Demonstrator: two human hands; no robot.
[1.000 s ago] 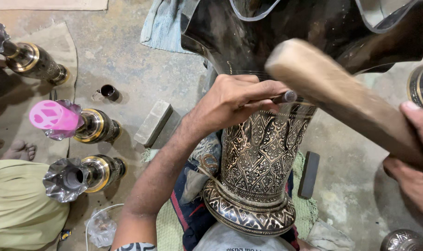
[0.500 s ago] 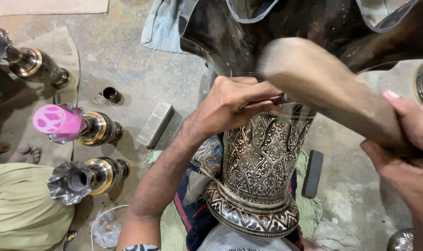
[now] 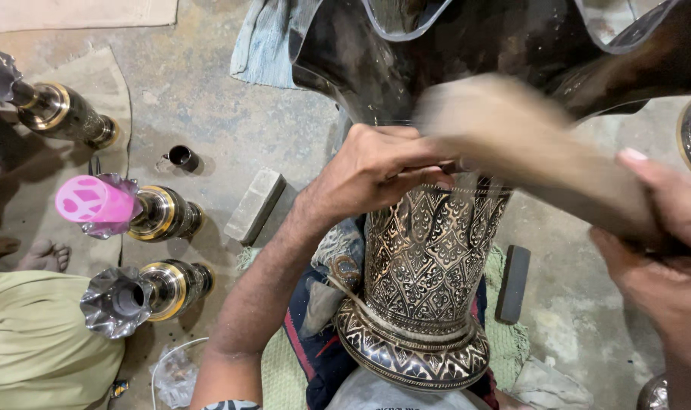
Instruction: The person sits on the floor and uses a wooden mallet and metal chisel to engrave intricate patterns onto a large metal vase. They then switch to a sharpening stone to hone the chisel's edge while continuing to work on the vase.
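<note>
Centrally in the head view stands a tall engraved metal vase [image 3: 429, 266], its dark fluted mouth filling the upper middle and upper right of the frame and its ringed foot at the lower middle, resting over patterned cloth on the person's lap. The left hand [image 3: 376, 171] sits at the centre, fingers pinched tight around a thin chisel-like tool [image 3: 444, 168] whose tip meets the vase's neck just below the flare. The right hand [image 3: 656, 258], at the right edge, is wrapped firmly around the handle of a wooden mallet [image 3: 512, 148]; the mallet's head is blurred and lies just above and right of the left hand, in front of the vase's dark flare.

At the left of the frame three smaller brass-banded vases lie on their sides on the concrete floor [image 3: 193, 91]: one at the upper left [image 3: 57, 110], one in the middle left [image 3: 159, 212] with a pink cap [image 3: 91, 200] over its mouth, and one at the lower left [image 3: 148, 292] with its ruffled mouth open. A small dark cup [image 3: 182, 157] sits near them. A grey rectangular block [image 3: 256, 205] lies left of the forearm, and a dark bar [image 3: 514, 283] lies right of the vase's foot. Another person's bare foot [image 3: 45, 256] and green garment [image 3: 26, 342] show at the lower left.
</note>
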